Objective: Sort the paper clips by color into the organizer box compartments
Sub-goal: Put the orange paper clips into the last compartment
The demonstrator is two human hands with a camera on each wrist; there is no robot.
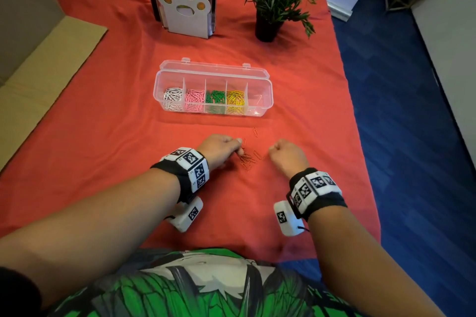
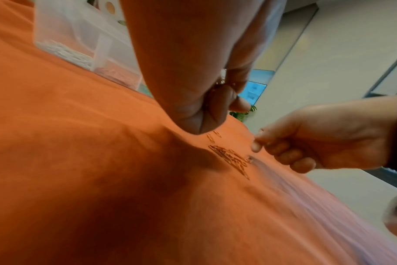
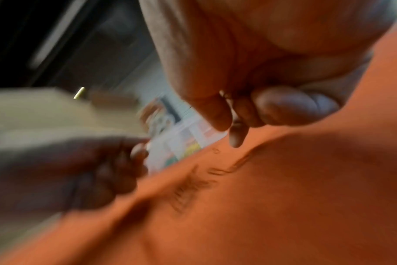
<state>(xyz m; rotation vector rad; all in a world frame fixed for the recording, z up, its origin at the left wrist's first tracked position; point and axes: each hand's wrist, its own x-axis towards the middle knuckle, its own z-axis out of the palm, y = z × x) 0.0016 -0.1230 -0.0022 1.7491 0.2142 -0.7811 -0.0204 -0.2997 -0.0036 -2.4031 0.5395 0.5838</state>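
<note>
Left hand (image 1: 219, 148) grip pinches small red wire paper clips (image 1: 247, 159) from the pile on the red-clothed counter (image 1: 103, 123), near the clear plastic organizer box (image 1: 260, 108); right hand (image 1: 287, 154) curled, contents unclear.

We note both forearms reaching forward over the cloth, bare, each wrist wrapped in a black band carrying white marker blocks. Left hand (image 1: 219, 148) sits low, knuckles up, fingers curled under and bunched toward the thumb; fingertips (image 2: 218, 105) press together in a pinch, with thin wire seemingly caught between them, though we cannot confirm what is gripped. Right hand (image 1: 287, 154) lies well apart from the left, fist-like from above; the left wrist view shows its fingers (image 2: 288, 156) curled inward, forefinger and thumb tips close together. The right wrist view is blurred.
</note>
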